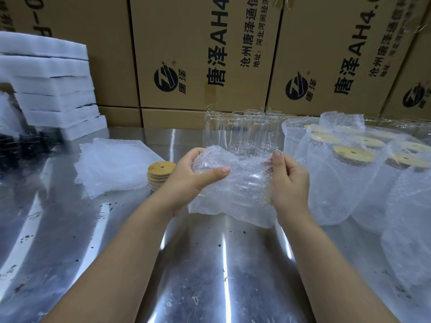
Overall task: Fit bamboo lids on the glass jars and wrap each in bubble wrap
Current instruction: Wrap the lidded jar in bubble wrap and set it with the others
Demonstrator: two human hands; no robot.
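Note:
Both hands hold a glass jar lying sideways inside a bubble wrap bag (235, 192) above the steel table. My left hand (193, 176) grips the bag's left end, thumb across the front. My right hand (288, 180) grips the right end, thumb raised. The jar's lid is hidden by the wrap. A short stack of bamboo lids (159, 174) stands just left of my left hand. Several bare glass jars (242, 131) stand behind the bag. Wrapped jars with bamboo lids (352, 159) fill the right side.
A pile of flat bubble wrap bags (114, 166) lies at the left. White foam blocks (51, 85) are stacked at the far left, with dark objects (25, 145) below them. Cardboard boxes (203, 54) wall off the back. The steel table (210, 264) reaches the near edge.

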